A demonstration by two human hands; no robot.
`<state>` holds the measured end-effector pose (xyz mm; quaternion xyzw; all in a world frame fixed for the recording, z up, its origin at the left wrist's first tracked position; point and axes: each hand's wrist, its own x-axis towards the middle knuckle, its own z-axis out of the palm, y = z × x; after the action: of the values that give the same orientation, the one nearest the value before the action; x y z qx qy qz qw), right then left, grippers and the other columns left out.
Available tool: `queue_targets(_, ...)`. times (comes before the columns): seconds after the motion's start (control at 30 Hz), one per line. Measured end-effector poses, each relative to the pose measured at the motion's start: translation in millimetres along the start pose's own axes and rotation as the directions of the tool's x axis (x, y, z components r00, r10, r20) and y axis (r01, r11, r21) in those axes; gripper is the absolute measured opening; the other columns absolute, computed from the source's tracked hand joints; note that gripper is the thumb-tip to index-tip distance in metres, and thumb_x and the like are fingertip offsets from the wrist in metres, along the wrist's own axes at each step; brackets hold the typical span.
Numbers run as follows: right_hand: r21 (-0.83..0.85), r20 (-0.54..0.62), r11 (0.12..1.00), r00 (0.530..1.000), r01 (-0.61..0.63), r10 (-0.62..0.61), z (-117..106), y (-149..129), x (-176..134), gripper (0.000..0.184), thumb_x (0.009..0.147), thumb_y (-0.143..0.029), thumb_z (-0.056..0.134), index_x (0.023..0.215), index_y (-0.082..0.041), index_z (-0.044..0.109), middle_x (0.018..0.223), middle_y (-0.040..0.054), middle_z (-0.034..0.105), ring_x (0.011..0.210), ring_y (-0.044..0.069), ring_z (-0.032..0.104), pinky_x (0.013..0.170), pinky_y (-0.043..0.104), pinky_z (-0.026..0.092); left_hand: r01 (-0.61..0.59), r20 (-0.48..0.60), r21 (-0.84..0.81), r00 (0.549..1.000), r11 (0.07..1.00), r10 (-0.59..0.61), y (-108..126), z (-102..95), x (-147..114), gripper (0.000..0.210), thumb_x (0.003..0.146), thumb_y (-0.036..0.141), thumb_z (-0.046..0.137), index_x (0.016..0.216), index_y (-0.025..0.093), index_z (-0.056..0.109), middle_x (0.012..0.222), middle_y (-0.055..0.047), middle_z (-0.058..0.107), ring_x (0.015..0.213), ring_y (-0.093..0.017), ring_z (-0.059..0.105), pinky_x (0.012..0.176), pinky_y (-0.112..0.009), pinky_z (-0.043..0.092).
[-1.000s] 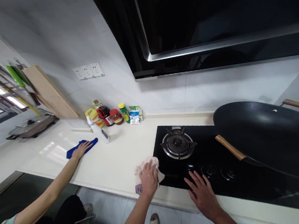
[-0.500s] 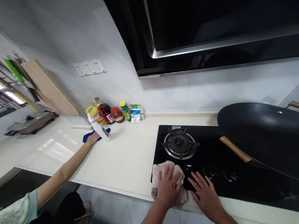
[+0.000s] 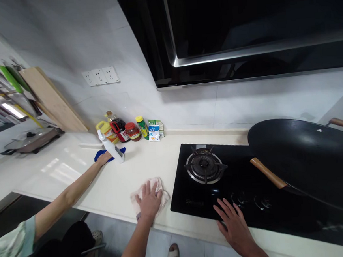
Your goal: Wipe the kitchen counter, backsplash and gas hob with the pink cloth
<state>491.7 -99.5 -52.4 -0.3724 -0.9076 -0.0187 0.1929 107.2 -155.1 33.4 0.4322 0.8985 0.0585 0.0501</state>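
Observation:
My left hand [image 3: 150,202] lies on a pale pink cloth [image 3: 158,185], pressing it against the white counter [image 3: 125,187] left of the stove. Its fingers are spread over the fabric, and the palm hides part of the cloth. At the front edge of the black gas stove [image 3: 192,204], my right hand [image 3: 234,224] rests flat and open, holding nothing. It is just below the control knobs [image 3: 238,199]. A round burner [image 3: 204,164] with a metal ring sits behind them.
A large black wok [image 3: 298,154] with wooden handles covers the stove's right side. Further left, a co-worker's hand [image 3: 104,158] is on a blue cloth [image 3: 99,154] beside a white spray bottle [image 3: 111,146]. Sauce containers [image 3: 133,131] line the wall. A range hood [image 3: 243,65] hangs above.
My left hand has slid left with the pink cloth, from the stove's front left corner onto the counter. The right hand stays in nearly the same place.

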Motion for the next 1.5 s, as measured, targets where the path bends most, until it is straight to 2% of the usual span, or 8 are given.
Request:
queue_targets(0.23, -0.036, -0.054, 0.999, 0.998, 0.015, -0.017, -0.5, -0.8, 1.2, 0.051, 0.102, -0.041, 0.049, 0.152, -0.035, 0.049, 0.162, -0.0005, 0.048, 0.150, 0.025, 0.041, 0.121, 0.050, 0.025, 0.294, -0.091, -0.054, 0.950, 0.954, -0.298, -71.2, -17.3, -12.9, 0.058, 0.103, 0.051, 0.029, 0.153, 0.032, 0.050, 0.173, -0.010, 0.030, 0.159, -0.033, 0.025, 0.120, -0.076, 0.017)
queue_targets(0.4, -0.030, -0.046, 1.000, 0.999, 0.005, -0.007, -1.0, -1.4, 1.2, 0.052, 0.101, -0.038, 0.049, 0.153, -0.035, 0.048, 0.163, -0.0001, 0.047, 0.150, 0.026, 0.041, 0.122, 0.051, 0.024, 0.359, -0.108, -0.076, 0.924, 0.930, -0.366, -62.9, -15.9, -12.3, 0.057, 0.101, 0.052, 0.033, 0.147, 0.029, 0.057, 0.170, -0.013, 0.035, 0.157, -0.038, 0.026, 0.118, -0.080, 0.017)
queue_targets(0.7, 0.010, -0.003, 1.000, 1.000, -0.019, 0.019, -0.4, -1.0, -0.1, 0.052, 0.100, -0.039, 0.049, 0.152, -0.035, 0.050, 0.162, 0.0007, 0.048, 0.150, 0.027, 0.041, 0.123, 0.052, 0.025, -0.091, -0.241, -0.082, 0.968, 0.992, 0.068, 60.5, 75.7, -140.7, 0.045, 0.098, 0.042, 0.048, 0.140, 0.033, 0.065, 0.161, -0.007, 0.051, 0.149, -0.032, 0.041, 0.120, -0.060, 0.029)
queue_targets(0.93, -0.023, 0.026, 1.000, 1.000, -0.005, 0.006, -0.5, 2.3, -1.5, 0.055, 0.095, -0.029, 0.050, 0.150, -0.035, 0.053, 0.162, 0.0003, 0.049, 0.150, 0.027, 0.042, 0.121, 0.052, 0.026, -0.642, -0.501, 0.003, 0.663, 0.767, 0.556, 122.1, 119.8, -195.8, 0.051, 0.089, 0.060, 0.062, 0.135, 0.039, 0.067, 0.154, -0.005, 0.059, 0.145, -0.031, 0.046, 0.125, -0.051, 0.019)
queue_targets(1.1, -0.025, 0.014, 1.000, 1.000, 0.013, -0.012, -2.0, 3.5, -3.1, 0.051, 0.099, -0.038, 0.050, 0.150, -0.034, 0.053, 0.161, 0.0013, 0.050, 0.150, 0.027, 0.042, 0.121, 0.051, 0.026, -0.671, -0.501, 0.074, 0.615, 0.738, 0.609, 93.2, 105.2, -184.1, 0.047, 0.091, 0.054, 0.061, 0.136, 0.039, 0.067, 0.153, -0.003, 0.060, 0.145, -0.028, 0.046, 0.127, -0.047, 0.014)
queue_targets(1.27, -0.041, 0.000, 0.999, 1.000, 0.008, -0.008, -4.3, 2.1, -2.4, 0.049, 0.102, -0.046, 0.049, 0.149, -0.034, 0.054, 0.161, 0.0008, 0.050, 0.149, 0.026, 0.043, 0.121, 0.051, 0.025, -0.457, -0.439, 0.059, 0.787, 0.888, 0.434, 16.7, 85.0, -148.3, 0.047, 0.094, 0.038, 0.056, 0.140, 0.035, 0.066, 0.152, -0.006, 0.061, 0.145, -0.029, 0.046, 0.127, -0.048, 0.015)
queue_targets(1.37, -0.036, 0.009, 0.999, 1.000, -0.003, 0.004, -4.3, 1.3, -2.3, 0.050, 0.102, -0.049, 0.049, 0.149, -0.034, 0.054, 0.161, 0.0004, 0.050, 0.149, 0.027, 0.043, 0.122, 0.051, 0.025, -0.147, -0.396, -0.098, 0.913, 0.984, 0.097, -20.8, 66.9, -118.0, 0.045, 0.098, 0.037, 0.045, 0.136, 0.031, 0.069, 0.159, -0.012, 0.051, 0.150, -0.032, 0.041, 0.125, -0.059, 0.019)
queue_targets(1.5, -0.033, 0.007, 0.999, 1.000, -0.008, 0.009, -2.9, 1.1, -2.5, 0.050, 0.102, -0.050, 0.048, 0.149, -0.035, 0.054, 0.160, -0.0002, 0.051, 0.148, 0.027, 0.044, 0.122, 0.051, 0.025, 0.377, -0.320, -0.444, 0.780, 0.813, -0.537, -53.1, 40.9, -73.0, 0.054, 0.097, 0.053, 0.046, 0.139, 0.025, 0.065, 0.170, -0.018, 0.029, 0.157, -0.043, 0.023, 0.119, -0.073, 0.026)
